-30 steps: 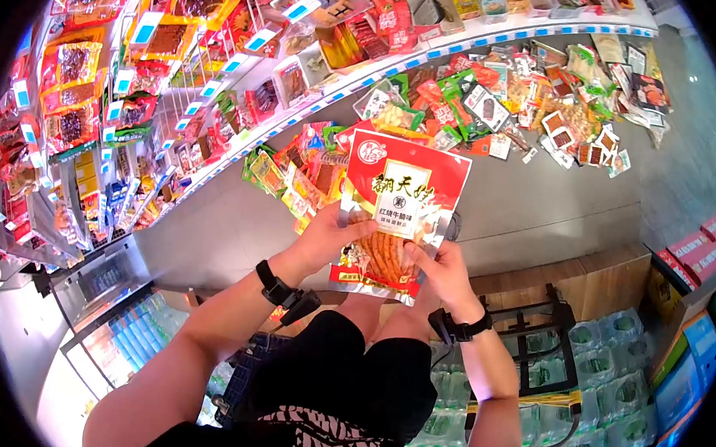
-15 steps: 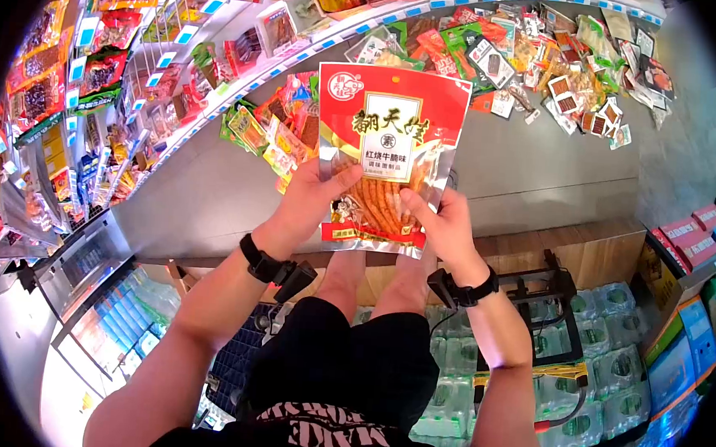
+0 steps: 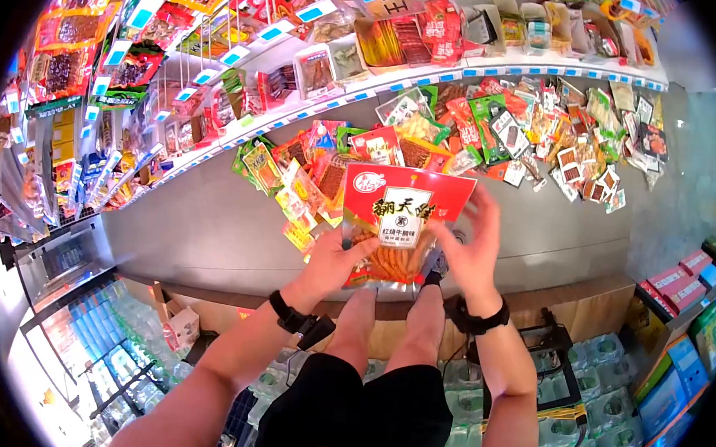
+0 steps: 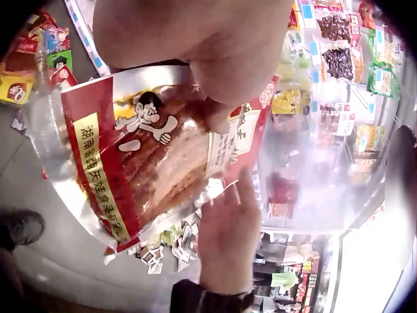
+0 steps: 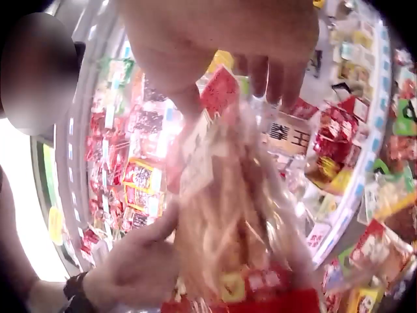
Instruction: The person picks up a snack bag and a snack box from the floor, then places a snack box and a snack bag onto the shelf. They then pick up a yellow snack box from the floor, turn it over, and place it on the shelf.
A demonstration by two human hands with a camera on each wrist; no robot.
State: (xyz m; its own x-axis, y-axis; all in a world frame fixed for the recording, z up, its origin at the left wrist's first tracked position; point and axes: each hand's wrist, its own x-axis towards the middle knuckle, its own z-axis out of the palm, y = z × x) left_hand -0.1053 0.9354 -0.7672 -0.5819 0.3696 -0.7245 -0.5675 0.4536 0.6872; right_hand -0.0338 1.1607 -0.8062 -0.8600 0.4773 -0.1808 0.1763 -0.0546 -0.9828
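A red and clear snack packet (image 3: 403,218) with Chinese lettering and brown strips inside is held up in front of the legs. My left hand (image 3: 331,259) grips its lower left side, thumb laid across the front. At the packet's right edge is my right hand (image 3: 473,251), its thumb over the front and its fingers loosely extended beside the upper right corner. In the right wrist view, the red corner of the packet shows in the gap between that thumb and the fingers (image 5: 260,81). The left wrist view shows the packet's bottom end (image 4: 98,169), with a cartoon figure.
Loose snack packets lie on the grey floor in a left pile (image 3: 294,195) and a right pile (image 3: 592,148). A curved shelf (image 3: 366,93) with price tags and hanging packets runs behind them. Bottle packs (image 3: 602,386) and boxes (image 3: 691,277) stand at the lower right.
The packet has tipped and sits lower in the head view than half a second ago. My right hand has slid up its right edge, and its fingers have loosened and spread. The left hand keeps hold.
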